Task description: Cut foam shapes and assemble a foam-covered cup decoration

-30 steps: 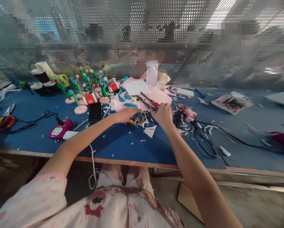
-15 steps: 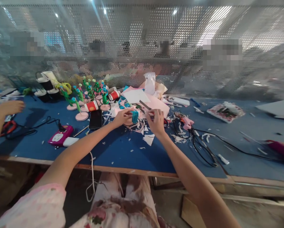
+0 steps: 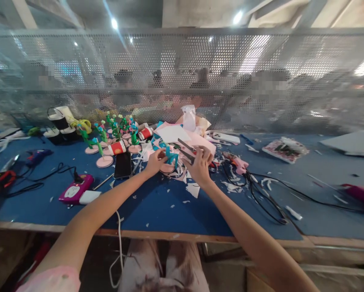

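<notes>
My left hand is closed, pinching a teal paper piece with curled strips hanging from it. My right hand grips a pair of scissors, their dark blades spread and pointing toward the teal piece. Between the blades and the teal piece a small gap seems to show. Beneath both hands lies a heap of paper scraps, with a white sheet and a pink sheet on top.
Several green paper plants on round pink bases stand at left, near a black phone and a red cup. A magenta power box and cables lie nearer. At right are a pink glue gun and black cable. A perforated screen rises behind.
The teal piece has gone from a compact folded shape to loose, spread strips. The scissor blades show wider apart. A co-worker's arm at far left has left the view, and the camera has tilted up.
</notes>
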Demonstrator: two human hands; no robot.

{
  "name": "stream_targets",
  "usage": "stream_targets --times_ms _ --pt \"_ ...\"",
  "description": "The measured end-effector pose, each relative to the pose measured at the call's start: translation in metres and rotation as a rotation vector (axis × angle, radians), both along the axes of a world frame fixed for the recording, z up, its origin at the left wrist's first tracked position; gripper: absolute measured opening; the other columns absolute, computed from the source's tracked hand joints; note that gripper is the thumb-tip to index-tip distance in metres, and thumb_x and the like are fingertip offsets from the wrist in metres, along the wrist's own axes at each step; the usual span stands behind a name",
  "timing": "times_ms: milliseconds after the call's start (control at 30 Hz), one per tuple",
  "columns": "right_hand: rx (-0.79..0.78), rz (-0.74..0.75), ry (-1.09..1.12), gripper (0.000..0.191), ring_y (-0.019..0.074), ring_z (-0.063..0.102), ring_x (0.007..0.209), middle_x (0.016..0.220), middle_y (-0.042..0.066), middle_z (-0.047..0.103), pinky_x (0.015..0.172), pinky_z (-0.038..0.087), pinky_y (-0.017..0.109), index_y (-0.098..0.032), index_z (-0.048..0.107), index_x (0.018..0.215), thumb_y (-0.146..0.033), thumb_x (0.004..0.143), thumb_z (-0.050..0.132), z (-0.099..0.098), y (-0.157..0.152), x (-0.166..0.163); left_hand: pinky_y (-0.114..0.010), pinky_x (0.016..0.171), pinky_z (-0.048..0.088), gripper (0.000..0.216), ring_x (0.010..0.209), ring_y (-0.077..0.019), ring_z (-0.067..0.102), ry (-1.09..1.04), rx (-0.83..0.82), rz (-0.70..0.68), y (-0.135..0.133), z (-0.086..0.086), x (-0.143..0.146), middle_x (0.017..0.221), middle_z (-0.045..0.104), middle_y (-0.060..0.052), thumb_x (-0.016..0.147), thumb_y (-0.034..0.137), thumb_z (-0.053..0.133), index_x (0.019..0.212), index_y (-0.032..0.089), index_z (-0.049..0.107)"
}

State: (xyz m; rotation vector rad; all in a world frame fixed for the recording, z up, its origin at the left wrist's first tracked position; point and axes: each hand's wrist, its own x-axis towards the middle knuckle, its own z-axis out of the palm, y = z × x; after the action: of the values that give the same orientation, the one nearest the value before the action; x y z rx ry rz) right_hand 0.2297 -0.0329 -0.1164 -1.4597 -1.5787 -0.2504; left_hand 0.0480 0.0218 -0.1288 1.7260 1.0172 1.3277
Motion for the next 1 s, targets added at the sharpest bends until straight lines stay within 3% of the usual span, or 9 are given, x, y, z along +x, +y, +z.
stream_targets --times_ms 100,200,267,333,400,567,700,833,1000 --pt "0.004 0.084 0.022 0.041 0.0305 0.051 0.109 0.109 0.019 0.059 0.095 0.034 0.049 -0.014 0.063 0.095 -0.050 0.082 0.048 0.011 -0.003 -0.004 -0.024 0.061 0.045 0.019 0.061 -0.0112 0.051 -0.056 -0.004 0.078 0.004 0.000 0.000 0.061 0.055 0.002 0.073 0.032 0.063 0.068 0.015 0.056" --pt "-0.353 0.379 0.230 0.053 0.0199 0.058 0.063 0.059 0.007 0.061 0.065 0.047 0.034 -0.018 0.059 0.058 -0.062 0.081 0.040 0.013 0.003 -0.016 -0.023 0.057 0.042 0.026 0.056 -0.0098 0.047 -0.135 -0.051 0.081 0.004 0.001 -0.001 0.054 0.051 0.003 0.071 0.036 0.064 0.058 0.016 0.053" --pt "-0.566 0.490 0.488 0.061 0.0128 0.047 0.040 0.044 0.003 0.053 0.045 0.039 0.027 -0.017 0.057 0.055 -0.071 0.077 0.036 0.009 0.009 -0.026 -0.024 0.059 0.043 0.025 0.057 -0.0100 0.049 -0.176 -0.061 0.051 0.001 0.003 -0.001 0.056 0.055 0.003 0.069 0.036 0.066 0.059 0.015 0.056" --pt "-0.605 0.539 0.654 0.060 0.0092 0.039 0.034 0.044 0.001 0.054 0.036 0.032 0.023 -0.016 0.060 0.063 -0.074 0.070 0.044 0.004 0.013 -0.035 -0.025 0.063 0.046 0.025 0.060 -0.0111 0.052 -0.163 -0.038 0.020 -0.002 0.003 -0.001 0.059 0.058 0.001 0.068 0.037 0.068 0.061 0.015 0.060" --pt "-0.517 0.542 0.719 0.055 0.0082 0.040 0.036 0.047 -0.002 0.056 0.036 0.030 0.021 -0.015 0.063 0.071 -0.069 0.064 0.056 -0.001 0.016 -0.041 -0.026 0.063 0.047 0.028 0.063 -0.0126 0.054 -0.097 0.015 0.009 -0.007 0.003 0.000 0.061 0.059 0.000 0.066 0.040 0.070 0.059 0.015 0.061" --pt "-0.301 0.422 0.977 0.046 0.0108 0.052 0.051 0.058 -0.001 0.061 0.048 0.043 0.023 -0.016 0.066 0.070 -0.061 0.060 0.066 -0.007 0.020 -0.032 -0.028 0.062 0.048 0.028 0.065 -0.0137 0.055 -0.002 0.198 0.045 -0.016 0.001 0.005 0.066 0.058 -0.002 0.068 0.044 0.070 0.062 0.016 0.066" --pt "-0.360 0.434 1.189 0.043 0.0064 0.044 0.042 0.064 0.000 0.065 0.038 0.037 0.021 -0.017 0.065 0.075 -0.057 0.062 0.069 0.001 0.024 -0.009 -0.030 0.071 0.051 0.019 0.077 -0.0144 0.059 -0.033 0.371 0.052 -0.023 0.000 0.006 0.083 0.059 -0.005 0.076 0.037 0.066 0.073 0.019 0.072" --pt "-0.439 0.502 1.384 0.035 0.0010 0.025 0.031 0.051 -0.003 0.058 0.029 0.024 0.016 -0.016 0.061 0.072 -0.050 0.069 0.070 0.015 0.022 0.005 -0.027 0.068 0.053 0.014 0.076 -0.0105 0.059 -0.022 0.537 -0.110 -0.030 -0.004 0.005 0.094 0.053 -0.005 0.080 0.031 0.063 0.080 0.020 0.072" --pt "-0.565 0.670 1.570 0.023 -0.0028 0.023 0.028 0.049 -0.006 0.055 0.025 0.021 0.008 -0.015 0.058 0.070 -0.033 0.076 0.070 0.027 0.016 0.004 -0.026 0.070 0.056 0.018 0.074 -0.0075 0.063 0.090 0.686 -0.370 -0.037 -0.006 0.004 0.110 0.056 -0.008 0.087 0.016 0.053 0.093 0.020 0.069"
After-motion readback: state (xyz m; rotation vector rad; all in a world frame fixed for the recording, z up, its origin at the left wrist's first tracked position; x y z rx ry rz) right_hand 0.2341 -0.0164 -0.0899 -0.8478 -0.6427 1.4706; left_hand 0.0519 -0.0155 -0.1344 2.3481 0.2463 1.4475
